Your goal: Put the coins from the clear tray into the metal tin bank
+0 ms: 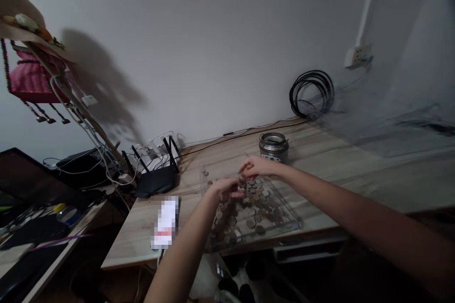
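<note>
Many loose coins (258,194), silvery and brassy, lie spread in a shallow clear plastic tray (296,224) on the wooden desk. Over the tray's left half, my left hand (229,188) curls its fingers and thumb around what looks like a small stack of coins. Just above and to the right, my right hand (255,167) has its fingers drawn together in a pinch, apparently with a coin at the tips, close to the left fingers. Behind my right hand stands a round metal tin (274,147) with a slot in its lid; my wrist partly hides its front.
A black router (156,181) with antennas and a lit phone (165,222) are on the desk's left side. Coiled black cable (312,93) leans against the wall. Clear plastic sheeting (391,128) covers the right rear. A hat (23,12) and pink bag (33,75) hang left.
</note>
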Available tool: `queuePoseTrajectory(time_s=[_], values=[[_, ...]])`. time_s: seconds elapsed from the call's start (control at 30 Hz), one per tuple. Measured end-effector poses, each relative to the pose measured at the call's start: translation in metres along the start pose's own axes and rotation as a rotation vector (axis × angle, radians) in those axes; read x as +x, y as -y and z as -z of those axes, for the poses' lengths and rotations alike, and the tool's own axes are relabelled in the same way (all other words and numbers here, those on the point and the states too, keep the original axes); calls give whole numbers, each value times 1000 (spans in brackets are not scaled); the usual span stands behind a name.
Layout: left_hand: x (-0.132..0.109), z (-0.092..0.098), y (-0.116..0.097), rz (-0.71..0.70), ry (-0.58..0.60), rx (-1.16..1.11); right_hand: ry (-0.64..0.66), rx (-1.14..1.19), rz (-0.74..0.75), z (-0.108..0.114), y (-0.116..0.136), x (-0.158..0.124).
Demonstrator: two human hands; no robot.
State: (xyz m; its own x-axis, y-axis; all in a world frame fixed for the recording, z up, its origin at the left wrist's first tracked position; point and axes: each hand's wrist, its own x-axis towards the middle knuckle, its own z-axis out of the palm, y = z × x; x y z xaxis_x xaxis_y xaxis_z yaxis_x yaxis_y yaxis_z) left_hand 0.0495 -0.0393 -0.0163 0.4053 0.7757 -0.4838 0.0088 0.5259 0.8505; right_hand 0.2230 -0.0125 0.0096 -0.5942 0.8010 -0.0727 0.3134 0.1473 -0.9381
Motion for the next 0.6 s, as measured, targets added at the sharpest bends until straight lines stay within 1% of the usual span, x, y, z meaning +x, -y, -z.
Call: queuePoseTrajectory(time_s=[0.07,0.13,0.27,0.33,0.37,0.43,0.5,0.53,0.57,0.6], values=[[10,6,-12,24,-5,-156,-77,116,60,3,6,19],[18,11,-22,47,0,-211,-101,160,106,1,8,38],[26,19,-35,17,0,-173,-124,45,164,-12,1,67],[26,25,-38,18,17,-159,-180,-13,177,-18,-1,74],[27,28,-38,28,35,-176,-237,-39,194,-19,0,73],[27,36,-37,43,62,-215,-424,-136,259,-14,6,61],[29,43,-34,13,86,-243,-702,-335,318,3,17,38],[29,47,-32,-22,79,-251,-841,-475,311,14,23,24],[31,50,-30,-55,57,-253,-987,-615,262,27,28,11],[32,53,-29,-73,29,-250,-1083,-714,167,40,31,-2]])
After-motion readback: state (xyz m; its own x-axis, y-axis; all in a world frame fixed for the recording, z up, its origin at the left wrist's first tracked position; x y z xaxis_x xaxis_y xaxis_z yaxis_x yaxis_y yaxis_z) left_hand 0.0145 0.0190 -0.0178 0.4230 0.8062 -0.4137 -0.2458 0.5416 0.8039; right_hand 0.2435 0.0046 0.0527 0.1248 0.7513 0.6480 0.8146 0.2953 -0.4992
